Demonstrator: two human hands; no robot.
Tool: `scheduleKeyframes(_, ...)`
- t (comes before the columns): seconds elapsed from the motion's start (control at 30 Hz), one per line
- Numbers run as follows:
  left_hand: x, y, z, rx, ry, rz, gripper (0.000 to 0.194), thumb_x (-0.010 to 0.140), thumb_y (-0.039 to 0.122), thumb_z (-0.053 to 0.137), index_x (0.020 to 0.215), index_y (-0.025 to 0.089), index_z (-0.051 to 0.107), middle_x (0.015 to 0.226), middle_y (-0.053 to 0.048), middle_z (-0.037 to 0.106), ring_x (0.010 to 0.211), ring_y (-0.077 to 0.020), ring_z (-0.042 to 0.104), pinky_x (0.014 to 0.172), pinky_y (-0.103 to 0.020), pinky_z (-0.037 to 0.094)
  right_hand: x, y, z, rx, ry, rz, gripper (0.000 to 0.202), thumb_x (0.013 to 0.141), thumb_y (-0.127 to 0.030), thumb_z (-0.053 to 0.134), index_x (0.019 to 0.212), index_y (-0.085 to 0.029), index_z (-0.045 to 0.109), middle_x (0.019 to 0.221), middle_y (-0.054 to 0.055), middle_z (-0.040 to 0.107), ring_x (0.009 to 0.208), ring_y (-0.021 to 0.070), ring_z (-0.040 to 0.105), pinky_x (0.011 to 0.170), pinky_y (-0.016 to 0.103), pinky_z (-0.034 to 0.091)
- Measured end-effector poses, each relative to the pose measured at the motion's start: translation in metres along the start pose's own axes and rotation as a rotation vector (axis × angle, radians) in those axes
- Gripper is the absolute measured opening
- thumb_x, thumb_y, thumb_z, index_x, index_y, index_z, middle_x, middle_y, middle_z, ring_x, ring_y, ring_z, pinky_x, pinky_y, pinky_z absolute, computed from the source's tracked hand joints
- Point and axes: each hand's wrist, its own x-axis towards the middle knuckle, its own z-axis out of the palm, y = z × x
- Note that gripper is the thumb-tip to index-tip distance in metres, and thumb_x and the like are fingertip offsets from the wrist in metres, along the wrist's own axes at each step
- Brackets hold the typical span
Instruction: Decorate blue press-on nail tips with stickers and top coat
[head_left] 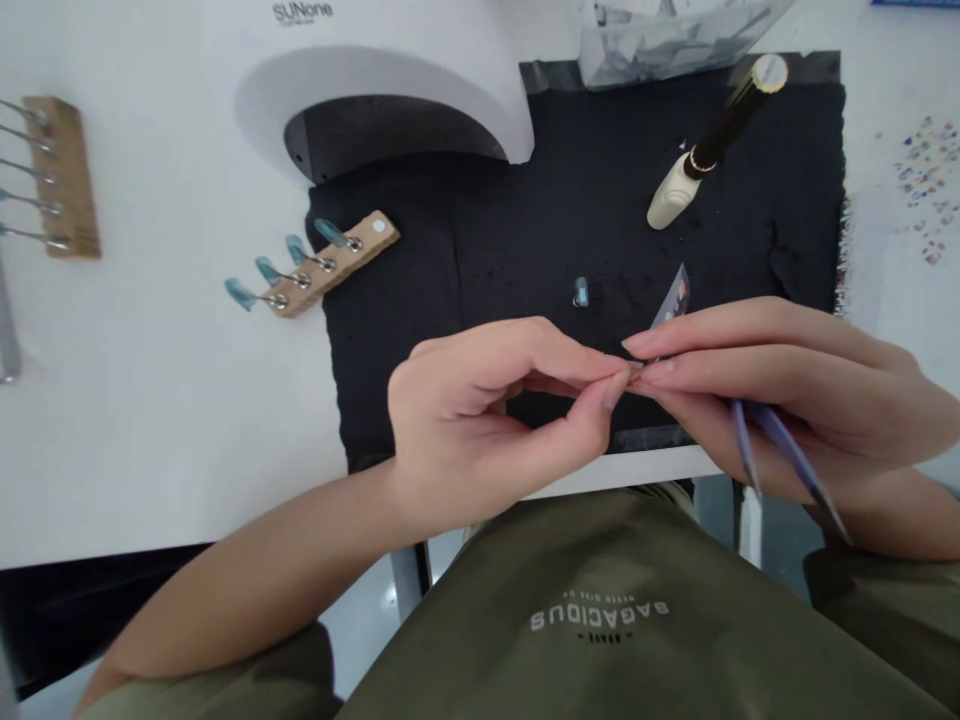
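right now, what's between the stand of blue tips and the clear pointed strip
One loose blue tip, lying on the black cloth, in the head view.

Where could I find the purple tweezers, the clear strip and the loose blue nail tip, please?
Purple tweezers (793, 453): head view, on the longer prong.
Clear strip (671, 302): head view, upper part.
Loose blue nail tip (582, 291): head view, its middle.

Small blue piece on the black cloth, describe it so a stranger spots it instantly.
Find the black cloth in front of the white device marked SUNone. On it, just beyond the left hand, lies the small blue piece. Unlike the blue tips on the wooden bar, it lies loose by itself.
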Motion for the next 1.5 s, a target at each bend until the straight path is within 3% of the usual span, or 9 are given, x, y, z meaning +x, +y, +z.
scheduleKeyframes(0.2,0.001,0.005,0.000,0.057,-0.007,-0.076,0.019,0.099,0.005,0.086,0.094,0.023,0.086,0.091,0.002,0.089,0.075,-0.0115,0.082,0.073,-0.022,0.073,-0.001,-0.002,0.001,-0.001,0.003,0.041,0.034,0.094,-0.003,0.085,0.115,-0.030,0.084,0.124,-0.002,0.092,0.092,0.0184,0.090,0.090,0.027,0.079)
scheduleKeyframes(0.37,0.006,-0.010,-0.005,0.081,-0.076,0.159,0.020,0.093,0.009,0.089,0.104,0.025,0.087,0.091,0.000,0.090,0.064,-0.0141,0.080,0.056,-0.022,0.068,-0.005,0.005,0.007,0.031,0.050,0.050,0.034,0.097,-0.006,0.082,0.119,-0.032,0.084,0.125,-0.003,0.092,0.094,0.0199,0.091,0.091,0.031,0.080)
scheduleKeyframes(0.47,0.008,-0.014,-0.007,0.106,-0.102,0.180,0.024,0.092,0.008,0.088,0.106,0.028,0.086,0.090,0.000,0.090,0.062,-0.0146,0.079,0.054,-0.022,0.066,-0.004,0.003,0.006,0.025,0.052,-0.016,0.030,0.096,-0.006,0.082,0.115,-0.029,0.083,0.121,-0.002,0.093,0.089,0.0183,0.090,0.086,0.028,0.079)
scheduleKeyframes(0.63,0.009,-0.014,-0.006,0.085,-0.083,0.175,0.023,0.091,0.007,0.088,0.104,0.026,0.087,0.089,-0.001,0.089,0.065,-0.0151,0.082,0.055,-0.021,0.066,0.000,-0.006,0.002,-0.038,-0.036,0.204,0.030,0.097,-0.002,0.082,0.110,-0.029,0.084,0.127,-0.003,0.092,0.101,0.0159,0.090,0.099,0.027,0.077)
scheduleKeyframes(0.73,0.009,-0.015,-0.007,0.079,-0.082,0.187,0.022,0.091,0.007,0.089,0.104,0.024,0.087,0.089,-0.001,0.089,0.064,-0.0140,0.080,0.055,-0.020,0.067,0.000,-0.003,0.003,0.025,0.069,-0.005,0.030,0.095,-0.003,0.082,0.113,-0.027,0.084,0.119,-0.001,0.093,0.092,0.0164,0.089,0.088,0.025,0.078)
scheduleKeyframes(1.0,0.005,-0.014,-0.004,0.063,-0.018,0.093,0.016,0.095,0.006,0.089,0.102,0.021,0.088,0.091,-0.002,0.089,0.071,-0.0127,0.082,0.067,-0.019,0.071,0.003,0.004,0.002,-0.024,-0.014,-0.008,0.035,0.091,0.001,0.082,0.110,-0.029,0.082,0.121,0.000,0.093,0.088,0.0199,0.089,0.081,0.031,0.080)
scheduleKeyframes(1.17,0.007,-0.014,-0.006,0.013,-0.099,0.209,0.026,0.083,0.005,0.097,0.104,0.017,0.088,0.091,-0.004,0.090,0.066,-0.0131,0.082,0.057,-0.016,0.065,0.002,0.004,0.005,-0.011,0.049,-0.034,0.028,0.096,-0.004,0.081,0.110,-0.029,0.082,0.117,-0.001,0.093,0.088,0.0191,0.089,0.079,0.029,0.080)
scheduleKeyframes(1.33,0.004,-0.011,-0.005,0.036,-0.003,0.049,0.018,0.095,0.003,0.088,0.101,0.020,0.088,0.092,-0.002,0.089,0.074,-0.0123,0.083,0.072,-0.018,0.072,-0.002,-0.002,0.006,-0.064,-0.012,0.103,0.030,0.100,-0.006,0.079,0.113,-0.032,0.081,0.125,-0.004,0.092,0.096,0.0194,0.089,0.089,0.033,0.080)
scheduleKeyframes(1.5,0.007,-0.019,-0.007,0.036,-0.105,0.206,0.022,0.088,0.004,0.092,0.105,0.018,0.086,0.094,-0.002,0.090,0.069,-0.0115,0.082,0.066,-0.015,0.071,-0.001,0.001,0.007,-0.010,0.055,0.028,0.035,0.094,-0.002,0.083,0.112,-0.032,0.082,0.119,-0.003,0.093,0.089,0.0202,0.090,0.083,0.031,0.080)
